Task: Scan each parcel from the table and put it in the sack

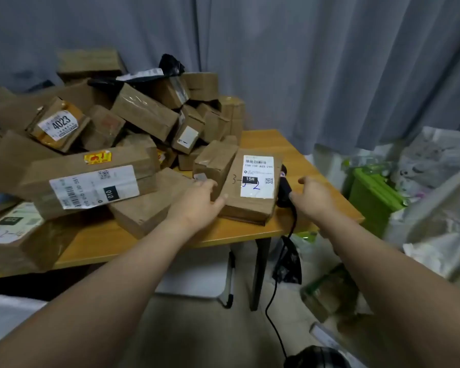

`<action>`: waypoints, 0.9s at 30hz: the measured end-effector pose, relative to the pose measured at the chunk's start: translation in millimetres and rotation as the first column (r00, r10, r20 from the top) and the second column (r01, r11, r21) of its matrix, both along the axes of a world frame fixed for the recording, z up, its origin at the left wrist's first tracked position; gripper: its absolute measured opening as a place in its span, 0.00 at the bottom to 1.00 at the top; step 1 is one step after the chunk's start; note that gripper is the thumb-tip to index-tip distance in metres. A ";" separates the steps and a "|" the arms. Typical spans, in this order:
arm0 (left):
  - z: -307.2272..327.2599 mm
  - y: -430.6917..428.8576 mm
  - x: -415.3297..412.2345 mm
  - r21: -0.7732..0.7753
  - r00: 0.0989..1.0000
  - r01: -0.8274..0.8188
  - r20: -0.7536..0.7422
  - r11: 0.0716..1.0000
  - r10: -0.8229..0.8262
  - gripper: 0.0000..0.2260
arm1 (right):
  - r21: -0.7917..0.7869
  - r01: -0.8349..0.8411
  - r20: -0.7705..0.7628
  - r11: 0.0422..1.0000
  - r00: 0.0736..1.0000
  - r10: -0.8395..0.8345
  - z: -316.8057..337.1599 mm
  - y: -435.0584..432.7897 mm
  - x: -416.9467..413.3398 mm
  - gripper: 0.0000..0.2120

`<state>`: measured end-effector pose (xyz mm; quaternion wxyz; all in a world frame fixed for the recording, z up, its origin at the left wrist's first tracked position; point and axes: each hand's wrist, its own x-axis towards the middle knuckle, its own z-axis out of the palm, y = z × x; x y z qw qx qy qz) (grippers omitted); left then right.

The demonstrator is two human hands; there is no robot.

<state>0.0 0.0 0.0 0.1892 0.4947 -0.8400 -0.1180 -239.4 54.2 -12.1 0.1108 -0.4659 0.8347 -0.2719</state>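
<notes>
We are starting at the near edge of the desk [170, 243], close to its near right corner, where the labelled parcel [250, 205] is lying flat with its white shipping label facing up.

We are judging this parcel to be a stiff taped cardboard box, light enough for one hand. The tape and label look slick, so we are advising a hold across the bare cardboard sides, not the top face. The barcode should stay uncovered.

The left hand [197, 203] is holding the parcel's left edge. Its thumb is lying against the near left corner, and its fingers [209, 184] are curving over the top, wedged against the neighbouring box [213, 160].

The right hand [314, 197] is just beside the parcel's right edge. Its thumb is touching the black scanner [283, 189] and its fingers are spread, not closed round the handle. The scanner cable [271, 309] is hanging over the desk's near edge to the floor.

Farther back, the pile of parcels [133, 112] is covering the left and rear of the desk. Beyond the desk's right edge, what we are taking to be the sack [433, 155] is standing behind a green crate [369, 200].
</notes>
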 end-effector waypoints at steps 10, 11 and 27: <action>-19.0 -37.9 -33.6 0.653 0.948 -0.012 -0.234 0.758 0.217 0.37 | 0.071 0.062 0.211 0.996 0.975 -0.075 -24.7 -46.2 -5.5 0.19; -22.3 -41.1 -35.1 0.691 0.939 0.004 -0.251 0.723 0.235 0.37 | 0.074 0.067 0.224 0.995 0.971 -0.082 -26.0 -48.6 -5.1 0.18; -39.2 -47.6 -32.6 0.844 0.761 0.097 -0.404 0.528 0.507 0.10 | -0.117 0.482 0.891 0.868 0.437 -0.122 -33.5 -26.3 14.2 0.09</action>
